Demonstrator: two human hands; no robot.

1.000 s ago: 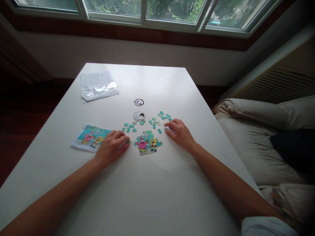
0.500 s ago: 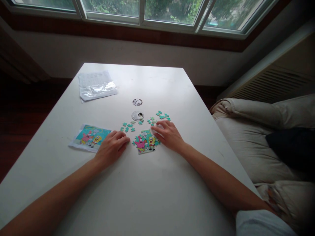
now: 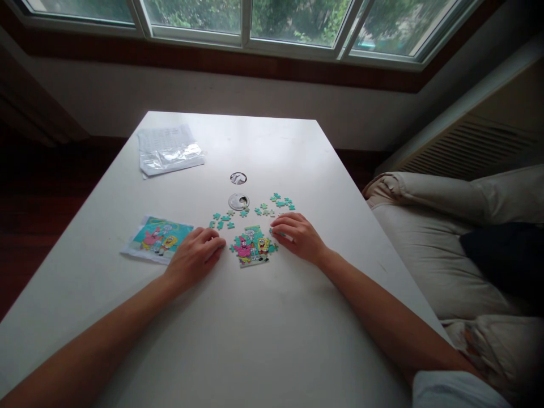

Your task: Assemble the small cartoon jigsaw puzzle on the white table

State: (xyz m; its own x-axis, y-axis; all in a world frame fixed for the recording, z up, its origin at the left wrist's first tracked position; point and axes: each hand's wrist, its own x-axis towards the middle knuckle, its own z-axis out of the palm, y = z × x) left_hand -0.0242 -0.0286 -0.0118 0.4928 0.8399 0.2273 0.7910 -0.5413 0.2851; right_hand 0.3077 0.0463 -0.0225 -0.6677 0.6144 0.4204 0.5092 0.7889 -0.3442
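A partly joined jigsaw puzzle point(image 3: 254, 249) with a pink starfish figure and a yellow square figure lies on the table between my hands. My right hand point(image 3: 300, 235) is just right of its upper edge, thumb and fingers closed on a small teal puzzle piece point(image 3: 272, 231), mostly hidden by the fingertips. My left hand point(image 3: 196, 249) rests on the table left of the puzzle, its fingers curled in with nothing visible in them. It partly covers the right edge of a picture sheet point(image 3: 158, 240) showing the same figures.
Loose teal pieces lie beyond the puzzle in a left group point(image 3: 222, 221) and a right group point(image 3: 282, 202). Behind them are two round fittings, the nearer a metallic ring point(image 3: 238, 201), set in the white table point(image 3: 255, 334). A clear plastic bag with papers point(image 3: 170, 152) lies far left.
My right hand has drawn back a little to the right from the puzzle, uncovering its upper right side and some loose pieces. My left hand has stayed in place.
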